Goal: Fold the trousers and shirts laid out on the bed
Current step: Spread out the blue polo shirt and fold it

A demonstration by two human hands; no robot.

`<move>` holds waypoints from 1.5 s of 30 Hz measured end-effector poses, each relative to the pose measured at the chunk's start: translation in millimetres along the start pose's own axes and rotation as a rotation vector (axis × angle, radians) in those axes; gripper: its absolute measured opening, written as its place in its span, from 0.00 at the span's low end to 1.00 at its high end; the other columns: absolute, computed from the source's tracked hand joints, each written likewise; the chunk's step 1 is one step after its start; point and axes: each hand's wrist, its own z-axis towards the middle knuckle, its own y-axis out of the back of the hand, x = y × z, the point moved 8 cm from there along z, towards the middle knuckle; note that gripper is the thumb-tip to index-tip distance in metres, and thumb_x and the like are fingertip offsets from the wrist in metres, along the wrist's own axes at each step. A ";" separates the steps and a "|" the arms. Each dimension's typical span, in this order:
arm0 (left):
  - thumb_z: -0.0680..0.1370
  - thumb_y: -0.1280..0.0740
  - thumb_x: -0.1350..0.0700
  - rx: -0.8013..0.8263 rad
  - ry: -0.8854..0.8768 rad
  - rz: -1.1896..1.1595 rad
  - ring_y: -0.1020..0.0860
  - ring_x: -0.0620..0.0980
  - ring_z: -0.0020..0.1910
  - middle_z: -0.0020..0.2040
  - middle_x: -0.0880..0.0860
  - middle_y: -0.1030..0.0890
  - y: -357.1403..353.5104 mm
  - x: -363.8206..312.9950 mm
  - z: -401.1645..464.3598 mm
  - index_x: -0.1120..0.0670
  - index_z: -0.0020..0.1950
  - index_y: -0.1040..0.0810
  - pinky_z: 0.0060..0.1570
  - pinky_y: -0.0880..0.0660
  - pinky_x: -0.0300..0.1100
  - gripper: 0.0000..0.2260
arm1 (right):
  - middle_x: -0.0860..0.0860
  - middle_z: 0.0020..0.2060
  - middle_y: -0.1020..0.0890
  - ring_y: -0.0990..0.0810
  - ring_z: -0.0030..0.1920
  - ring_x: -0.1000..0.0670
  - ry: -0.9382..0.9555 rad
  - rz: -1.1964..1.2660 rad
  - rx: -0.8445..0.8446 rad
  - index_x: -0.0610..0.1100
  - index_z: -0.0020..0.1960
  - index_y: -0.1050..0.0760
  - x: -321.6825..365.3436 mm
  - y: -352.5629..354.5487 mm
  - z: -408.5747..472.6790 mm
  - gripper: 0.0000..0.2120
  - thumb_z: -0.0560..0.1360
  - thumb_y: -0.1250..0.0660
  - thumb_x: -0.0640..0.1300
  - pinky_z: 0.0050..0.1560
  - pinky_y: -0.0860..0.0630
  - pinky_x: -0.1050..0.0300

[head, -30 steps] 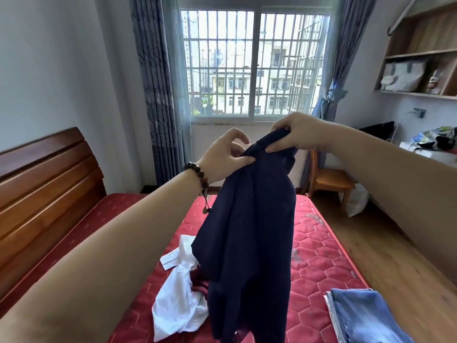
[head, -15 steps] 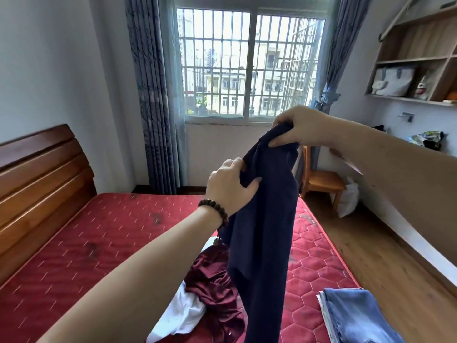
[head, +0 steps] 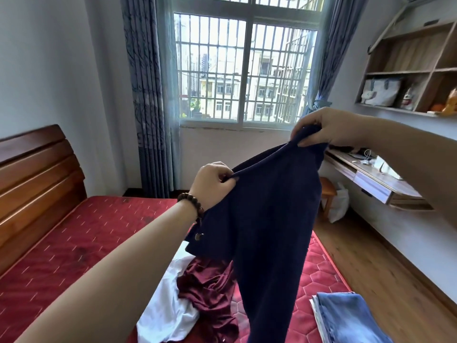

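hanging above the bed (head: 81, 243), the navy garment (head: 269, 231) is held up in the air by both hands. nearest the camera, at the bed's near edge, a stack of folded blue jeans (head: 351, 318) lies flat on the red mattress. just beside it toward the headboard side, a crumpled maroon garment (head: 210, 290) sits touching a crumpled white garment (head: 170, 313); the navy cloth's lower end drops in front of both.

left hand (head: 214, 184), with a dark bead bracelet (head: 191, 203) at the wrist: fingers curled, thumb and fingertips pinching the top edge of the navy garment, cloth bunched under the fingers. right hand (head: 326, 128), higher and further from the headboard: fingers curled over a gathered corner of the same top edge, the thumb pressed against the cloth below them. between the two grips the edge runs taut, slanting up from the left hand to the right.

long axis of the navy garment runs roughly vertical, top at the hands, bottom pointing down at the mattress. one short flap juts out below the left wrist toward the headboard.

beyond the bed: a barred window (head: 244, 68) with grey-blue curtains, a wooden stool (head: 327, 194) and a wall desk (head: 371, 179) past the bed's far side.
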 end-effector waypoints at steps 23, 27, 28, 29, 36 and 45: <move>0.73 0.26 0.53 0.019 -0.101 0.087 0.27 0.39 0.29 0.27 0.38 0.24 38.2 -28.3 4.8 0.50 0.36 0.19 0.34 0.32 0.28 0.06 | 0.50 0.31 0.24 0.27 0.34 0.50 -0.202 -0.200 -0.071 0.46 0.33 0.25 -3.4 1.0 -5.4 0.10 0.73 0.30 0.45 0.35 0.33 0.56; 0.72 0.26 0.52 0.060 -0.128 0.140 0.28 0.37 0.29 0.27 0.38 0.24 38.3 -26.3 5.1 0.51 0.36 0.19 0.33 0.33 0.26 0.07 | 0.47 0.34 0.24 0.27 0.34 0.49 -0.171 -0.232 -0.145 0.44 0.37 0.27 3.6 5.9 1.4 0.07 0.72 0.32 0.42 0.32 0.32 0.57; 0.72 0.26 0.51 0.058 -0.133 0.154 0.28 0.38 0.30 0.29 0.39 0.25 39.5 -25.3 5.2 0.51 0.37 0.18 0.34 0.34 0.27 0.06 | 0.47 0.35 0.24 0.27 0.35 0.49 -0.157 -0.243 -0.164 0.45 0.38 0.28 5.4 6.1 3.3 0.06 0.71 0.31 0.42 0.33 0.33 0.57; 0.72 0.26 0.51 0.059 -0.138 0.173 0.28 0.39 0.31 0.31 0.41 0.24 39.9 -23.6 4.6 0.51 0.38 0.18 0.35 0.32 0.31 0.06 | 0.47 0.37 0.23 0.26 0.36 0.50 -0.142 -0.248 -0.178 0.46 0.39 0.28 7.2 5.3 5.1 0.06 0.71 0.31 0.41 0.33 0.33 0.57; 0.72 0.25 0.50 0.268 -0.075 0.228 0.24 0.53 0.37 0.35 0.54 0.20 4.6 0.0 -16.1 0.59 0.39 0.18 0.42 0.26 0.45 0.11 | 0.57 0.42 0.20 0.23 0.42 0.58 -0.010 -0.146 -0.176 0.54 0.49 0.21 27.2 -10.2 11.2 0.12 0.72 0.30 0.38 0.37 0.31 0.67; 0.72 0.26 0.52 0.429 0.069 0.191 0.22 0.46 0.33 0.34 0.50 0.18 -63.2 39.1 -53.4 0.56 0.40 0.15 0.37 0.25 0.41 0.07 | 0.56 0.43 0.19 0.24 0.42 0.60 -0.027 -0.188 -0.188 0.52 0.49 0.19 21.0 1.5 10.3 0.10 0.73 0.29 0.38 0.39 0.32 0.66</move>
